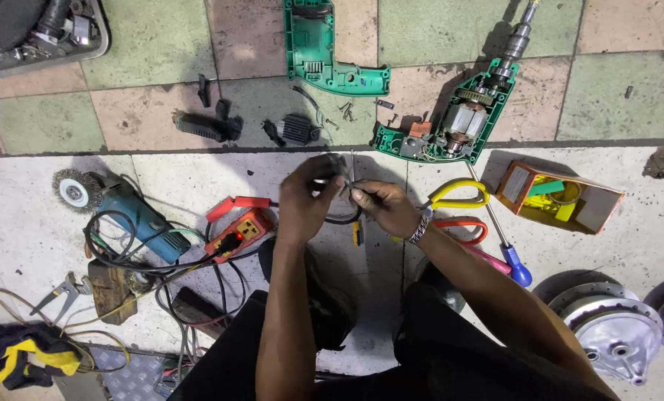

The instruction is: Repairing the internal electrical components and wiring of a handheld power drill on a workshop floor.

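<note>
The person's dark-clothed knees fill the bottom of the view, and just beyond them the left hand [306, 200] and right hand [384, 206] meet over the floor [35, 223]. Between them is a small metal part [339, 178] with a black lead looping below it. The left fingers are curled shut around it, probably to steady it, while the right fingers pinch together on what looks like a thin tool or wire end at the part; the view is too small to tell which.

Just beyond the hands lies the opened green drill body [451, 119], its motor and gears bared and its chuck pointing away. Left of the drill body is its removed green shell half [324, 52], inside up, with loose screws and small black pieces scattered near it, set out within reach.

Right of the hands lie yellow-handled scissors [458, 194] and a blue-handled screwdriver [512, 256]. Beyond those an orange cardboard box [558, 197] lies on its side, open, holding yellow and green packets.

Left of the hands sits an orange meter [241, 232] with a red light on and leads trailing off, then a blue angle grinder [135, 215] with a wire brush wheel among tangled cables. Far right of the hands rest silvery metal hubs [614, 327].
</note>
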